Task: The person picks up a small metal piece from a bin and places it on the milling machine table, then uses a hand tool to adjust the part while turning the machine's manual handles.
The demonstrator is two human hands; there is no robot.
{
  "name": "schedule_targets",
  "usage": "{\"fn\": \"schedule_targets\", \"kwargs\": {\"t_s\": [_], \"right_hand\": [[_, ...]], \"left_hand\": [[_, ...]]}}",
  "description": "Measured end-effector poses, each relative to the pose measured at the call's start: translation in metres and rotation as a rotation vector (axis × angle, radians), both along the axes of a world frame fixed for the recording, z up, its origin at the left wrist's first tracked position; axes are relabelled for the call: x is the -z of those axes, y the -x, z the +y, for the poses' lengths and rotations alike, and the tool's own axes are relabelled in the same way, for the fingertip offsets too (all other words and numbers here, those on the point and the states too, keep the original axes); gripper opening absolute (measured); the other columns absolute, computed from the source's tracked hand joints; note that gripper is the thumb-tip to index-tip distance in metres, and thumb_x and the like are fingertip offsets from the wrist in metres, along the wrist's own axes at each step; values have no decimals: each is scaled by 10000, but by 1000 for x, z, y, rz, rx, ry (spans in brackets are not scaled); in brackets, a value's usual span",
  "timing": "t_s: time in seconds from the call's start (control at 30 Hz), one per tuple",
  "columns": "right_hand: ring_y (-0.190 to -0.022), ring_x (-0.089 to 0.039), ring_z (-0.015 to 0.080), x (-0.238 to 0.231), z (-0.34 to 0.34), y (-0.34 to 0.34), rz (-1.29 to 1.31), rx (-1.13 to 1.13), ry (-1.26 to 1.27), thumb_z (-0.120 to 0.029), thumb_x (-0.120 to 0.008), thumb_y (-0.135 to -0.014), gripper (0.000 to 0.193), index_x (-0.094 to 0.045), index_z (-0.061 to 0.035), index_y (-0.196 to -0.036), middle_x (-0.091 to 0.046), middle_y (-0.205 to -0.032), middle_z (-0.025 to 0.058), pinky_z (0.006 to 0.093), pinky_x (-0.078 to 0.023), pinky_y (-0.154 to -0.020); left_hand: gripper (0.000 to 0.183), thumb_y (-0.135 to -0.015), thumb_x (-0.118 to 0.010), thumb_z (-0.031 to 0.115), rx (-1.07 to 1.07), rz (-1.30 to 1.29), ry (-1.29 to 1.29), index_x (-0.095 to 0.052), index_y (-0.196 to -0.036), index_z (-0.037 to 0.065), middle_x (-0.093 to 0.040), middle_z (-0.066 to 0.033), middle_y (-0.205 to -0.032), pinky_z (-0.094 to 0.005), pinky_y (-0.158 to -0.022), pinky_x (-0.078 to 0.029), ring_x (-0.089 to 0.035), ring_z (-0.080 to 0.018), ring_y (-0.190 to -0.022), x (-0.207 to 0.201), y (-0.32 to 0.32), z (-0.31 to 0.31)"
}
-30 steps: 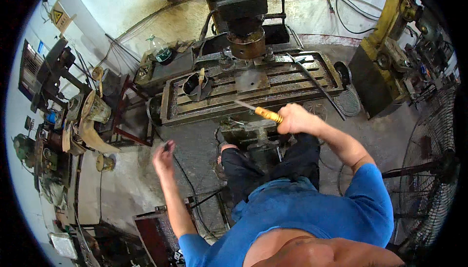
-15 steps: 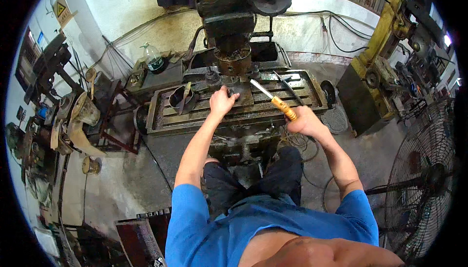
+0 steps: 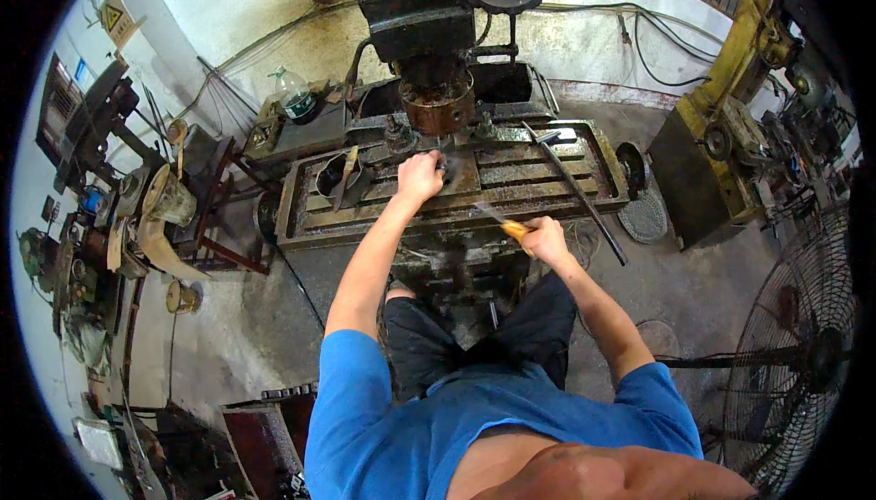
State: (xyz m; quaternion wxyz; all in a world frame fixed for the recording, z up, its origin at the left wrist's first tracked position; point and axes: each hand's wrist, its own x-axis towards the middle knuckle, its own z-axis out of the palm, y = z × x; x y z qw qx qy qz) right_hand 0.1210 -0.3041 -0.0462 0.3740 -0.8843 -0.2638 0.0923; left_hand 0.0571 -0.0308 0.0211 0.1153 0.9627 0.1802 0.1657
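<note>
My left hand [image 3: 421,177] is closed at the middle of a milling machine's slotted table [image 3: 392,214], just below the spindle head. Its fingers and thumb pinch a small dark part [image 3: 442,164], mostly hidden by the hand. In front of the table's front edge, my right hand [image 3: 547,241] is wrapped round the yellow handle of what looks like a file [image 3: 516,229]. The file's silvery blade points up and left, toward my left hand, and is blurred. A gap separates the blade tip from the left hand.
A round pot [image 3: 327,181] with a brush [image 3: 349,171] stands on the table's left part. A long dark bar [image 3: 584,197] lies across the right side and juts past the front edge. The rusty spindle head [image 3: 438,109] hangs close above. A large fan [image 3: 794,345] stands right.
My right hand has come down and left with the file, whose tip has dropped toward the table's front edge. My left hand's fingers have closed more. The view has shifted slightly.
</note>
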Motion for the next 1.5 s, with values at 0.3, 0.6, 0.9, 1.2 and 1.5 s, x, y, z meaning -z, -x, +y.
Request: {"fn": "schedule_targets", "kwargs": {"t_s": [0.3,0.6,0.9,1.2,1.5], "right_hand": [[-815,-633,240,-14,-35,1,81,-115,-29,-149,-560,-569,407,-623,15,-935,-644,-843,169,304,-477,-747],[-901,-579,182,-242,-40,-76,-704,-43,-483,62,-483,-612,417,-583,46,-1016,-614,-968,98,297,-448,-814],[-1111,-418,367,-390,-69,-92,-339,-747,-1384,-277,-541,-727,437,-500,22,-1044,-505,-1012,161,561,-153,-1040],[-1041,-471,454,-293,-80,-56,-698,-379,-1267,-272,-561,-645,337,-467,22,-780,-536,-924,233,576,-266,-954],[-955,-532,389,-296,-77,-53,-766,-283,-1131,-159,-496,-643,177,-445,4,-692,-545,-812,152,519,-311,-924]], "left_hand": [[228,-731,-615,184,49,-60,-89,-606,-940,95,-619,-161,-770,-423,-664,-467,-594,-328,-775,15,-34,9],[301,-684,-658,261,-200,-98,75,-603,-848,14,-617,-182,-759,-424,-659,-488,-605,-334,-752,22,-36,22],[313,-651,-685,284,-248,-160,266,-645,-847,44,-626,-171,-810,-410,-716,-483,-598,-332,-807,14,-38,20],[395,-628,-725,335,-283,-63,338,-598,-761,-13,-613,-188,-800,-415,-666,-474,-594,-339,-786,19,-40,27],[321,-640,-717,292,-331,-130,293,-627,-731,-3,-620,-182,-782,-413,-676,-481,-600,-331,-782,14,-40,20]]}}
